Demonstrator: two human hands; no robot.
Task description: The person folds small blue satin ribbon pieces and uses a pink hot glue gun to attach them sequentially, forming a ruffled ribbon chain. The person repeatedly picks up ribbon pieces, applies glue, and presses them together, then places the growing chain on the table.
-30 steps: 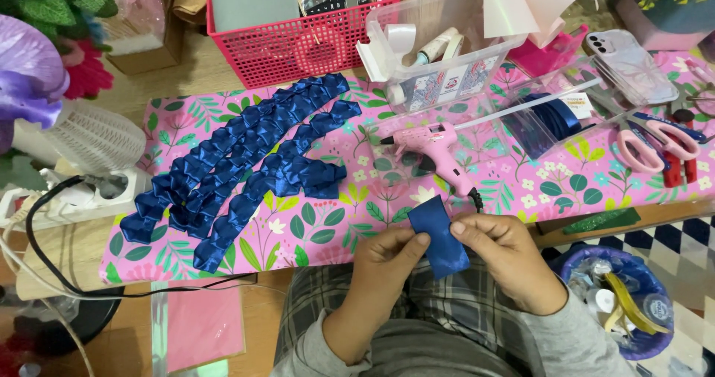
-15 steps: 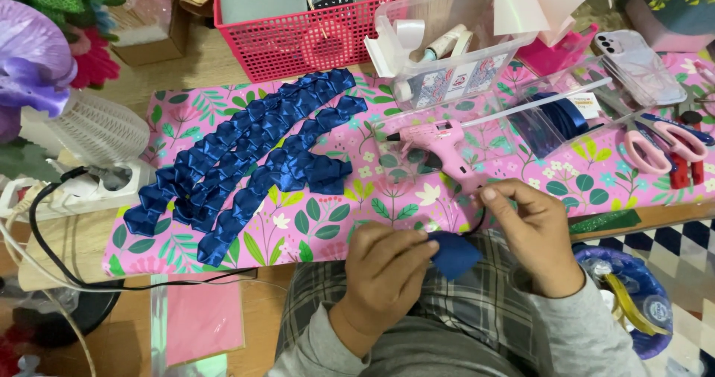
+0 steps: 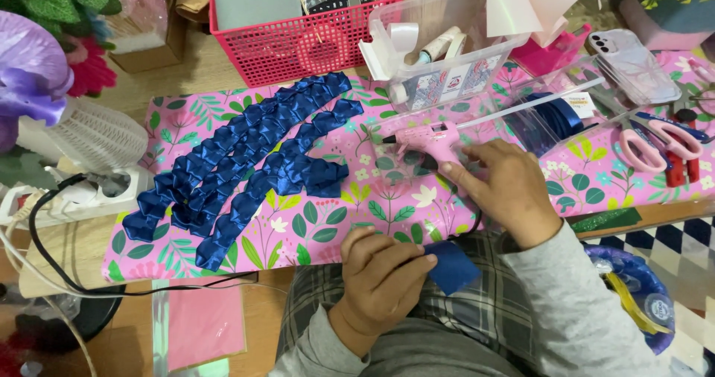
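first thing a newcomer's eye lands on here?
Probably the rows of folded blue ribbon pieces fanned across the pink floral mat, left of centre. Next, the right hand reaching to the pink glue gun, while the left hand pinches a folded blue ribbon piece over the lap.

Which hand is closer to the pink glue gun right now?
Right. The right hand rests on the pink glue gun, its fingers on the handle. The left hand is down by the lap, pinching a folded blue ribbon piece.
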